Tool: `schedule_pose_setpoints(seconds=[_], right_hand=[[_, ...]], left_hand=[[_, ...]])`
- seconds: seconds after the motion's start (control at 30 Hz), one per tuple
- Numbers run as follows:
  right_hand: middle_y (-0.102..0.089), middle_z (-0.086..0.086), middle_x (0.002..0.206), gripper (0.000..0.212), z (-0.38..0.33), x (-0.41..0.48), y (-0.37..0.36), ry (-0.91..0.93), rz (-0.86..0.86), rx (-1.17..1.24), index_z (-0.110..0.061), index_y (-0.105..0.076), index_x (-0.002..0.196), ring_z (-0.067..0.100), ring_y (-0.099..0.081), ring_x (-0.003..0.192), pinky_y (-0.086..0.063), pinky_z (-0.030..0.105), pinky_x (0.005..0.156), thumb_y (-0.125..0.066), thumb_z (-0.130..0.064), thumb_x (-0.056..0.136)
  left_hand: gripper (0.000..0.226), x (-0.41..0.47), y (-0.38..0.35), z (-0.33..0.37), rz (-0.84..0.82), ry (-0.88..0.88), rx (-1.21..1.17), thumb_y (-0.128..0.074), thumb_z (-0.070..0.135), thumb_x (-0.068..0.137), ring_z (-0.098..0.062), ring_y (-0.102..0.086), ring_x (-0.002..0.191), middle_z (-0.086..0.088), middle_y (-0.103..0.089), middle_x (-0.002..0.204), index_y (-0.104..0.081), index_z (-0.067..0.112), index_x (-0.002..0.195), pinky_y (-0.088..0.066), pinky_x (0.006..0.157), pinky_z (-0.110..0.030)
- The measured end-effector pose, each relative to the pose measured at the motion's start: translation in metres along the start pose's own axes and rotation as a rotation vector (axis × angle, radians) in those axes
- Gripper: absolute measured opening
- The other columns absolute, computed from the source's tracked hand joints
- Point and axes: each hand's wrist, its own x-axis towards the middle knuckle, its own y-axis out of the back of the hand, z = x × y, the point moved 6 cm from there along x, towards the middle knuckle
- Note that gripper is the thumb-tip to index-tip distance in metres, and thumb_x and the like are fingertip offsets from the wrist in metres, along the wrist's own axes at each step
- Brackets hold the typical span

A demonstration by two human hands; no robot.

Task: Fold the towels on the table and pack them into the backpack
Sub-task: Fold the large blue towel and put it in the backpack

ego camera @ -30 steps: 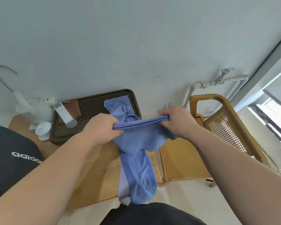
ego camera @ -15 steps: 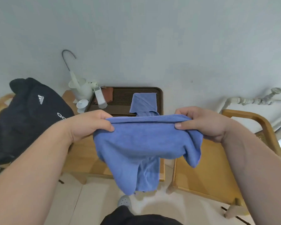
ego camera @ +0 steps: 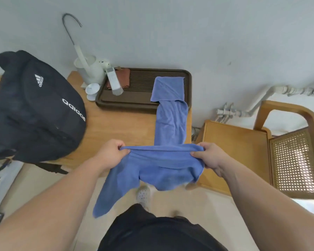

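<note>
I hold a blue towel (ego camera: pixel 158 167) stretched by its top edge over the near edge of the wooden table (ego camera: pixel 120 127). My left hand (ego camera: pixel 111 153) pinches its left corner and my right hand (ego camera: pixel 209 156) pinches its right corner. The cloth hangs down below the table edge toward the floor. A second blue towel (ego camera: pixel 170 113) lies in a long strip on the table, its far end resting on the dark tray (ego camera: pixel 143 104). The black backpack (ego camera: pixel 31 107) sits on the left part of the table, lying closed side up.
A white watering can (ego camera: pixel 91 69) with a long hooked spout, a small white cup (ego camera: pixel 92 89) and a white bottle (ego camera: pixel 114 82) stand by the tray's left end. A brown cloth (ego camera: pixel 123 77) lies on the tray. A wooden cane-backed chair (ego camera: pixel 261 151) stands right of the table.
The camera has tilted down and left, bringing the backpack fully into view. Both hands have lowered the stretched towel toward the table's near edge, and one end now hangs lower on the left.
</note>
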Motion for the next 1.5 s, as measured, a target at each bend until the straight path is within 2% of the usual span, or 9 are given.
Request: schedule_pose_setpoints(seconds=[0.17,0.27,0.5,0.73,0.87,1.03,1.17,1.37,1.5], right_hand=[[-0.071,0.019,0.088,0.013,0.004,0.02,-0.015,-0.077,0.069,0.084,-0.004,-0.066,0.097,0.023,-0.062,0.074,-0.046,0.032,0.064,-0.067,-0.012,0.086],[-0.074,0.007,0.084,0.019,-0.006,0.03,-0.018,-0.129,0.135,0.182,-0.014,-0.069,0.086,0.021,-0.066,0.074,-0.049,0.03,0.063,-0.055,-0.001,0.089],[-0.077,0.01,0.095,0.028,-0.007,0.052,-0.026,-0.248,0.309,0.208,-0.014,-0.074,0.099,0.027,-0.071,0.087,-0.055,0.033,0.069,-0.05,-0.002,0.091],[-0.059,0.007,0.071,0.014,0.016,0.071,-0.029,-0.385,0.341,0.179,-0.01,-0.062,0.076,0.022,-0.051,0.062,-0.041,0.025,0.055,-0.058,-0.003,0.088],[-0.058,0.007,0.07,0.022,0.012,0.094,-0.027,-0.356,0.329,0.406,-0.01,-0.065,0.083,0.021,-0.047,0.062,-0.041,0.03,0.056,-0.05,0.006,0.083],[-0.063,0.009,0.073,0.025,-0.011,0.129,-0.009,-0.322,0.352,0.515,-0.014,-0.06,0.072,0.026,-0.057,0.071,-0.046,0.038,0.07,-0.045,0.005,0.08],[-0.05,0.005,0.064,0.026,-0.028,0.155,0.014,-0.307,0.452,0.482,-0.014,-0.046,0.065,0.023,-0.045,0.06,-0.04,0.028,0.054,-0.044,0.006,0.081],[-0.045,0.001,0.063,0.031,-0.022,0.181,0.017,-0.309,0.485,0.224,-0.019,-0.045,0.063,0.019,-0.038,0.058,-0.03,0.027,0.05,-0.046,-0.001,0.087],[-0.053,0.002,0.072,0.015,-0.015,0.181,0.013,-0.276,0.488,0.163,-0.016,-0.058,0.084,0.021,-0.046,0.067,-0.036,0.029,0.055,-0.047,-0.007,0.09]], left_hand=[[0.033,0.04,-0.011,-0.026,-0.056,0.023,-0.086,-0.066,0.025,0.093,-0.018,-0.04,0.059,0.0,-0.045,0.061,-0.049,0.013,0.067,-0.035,0.059,-0.032],[0.027,0.071,-0.008,-0.025,-0.154,0.012,-0.21,-0.068,0.028,0.092,-0.018,-0.048,0.061,-0.005,-0.054,0.065,-0.058,0.008,0.077,-0.04,0.061,-0.034],[0.02,0.136,-0.009,-0.01,-0.27,-0.1,-0.167,-0.077,0.024,0.086,-0.021,-0.058,0.067,-0.016,-0.068,0.075,-0.067,0.008,0.078,-0.047,0.065,-0.034],[0.023,0.162,-0.02,-0.017,-0.62,0.131,-0.164,-0.067,0.029,0.067,-0.021,-0.044,0.069,-0.009,-0.05,0.072,-0.057,0.008,0.072,-0.035,0.068,-0.037],[0.023,0.185,-0.021,-0.005,-0.459,0.086,-0.241,-0.065,0.013,0.087,-0.021,-0.04,0.066,-0.007,-0.045,0.066,-0.054,0.011,0.067,-0.031,0.063,-0.031],[0.021,0.209,-0.012,0.021,-0.17,-0.139,-0.079,-0.068,0.008,0.084,-0.014,-0.039,0.053,0.003,-0.048,0.059,-0.054,0.014,0.069,-0.032,0.054,-0.028],[0.017,0.224,0.009,0.051,0.012,-0.333,0.117,-0.068,0.018,0.086,-0.017,-0.049,0.062,0.002,-0.054,0.064,-0.055,0.016,0.075,-0.039,0.056,-0.031],[0.018,0.235,-0.006,0.064,-0.049,-0.388,0.411,-0.063,0.024,0.09,-0.028,-0.054,0.07,0.0,-0.056,0.069,-0.052,0.016,0.078,-0.035,0.057,-0.033],[0.016,0.222,-0.021,0.048,-0.06,-0.299,0.45,-0.063,0.026,0.092,-0.029,-0.054,0.074,-0.002,-0.058,0.077,-0.053,0.016,0.084,-0.035,0.059,-0.034]])
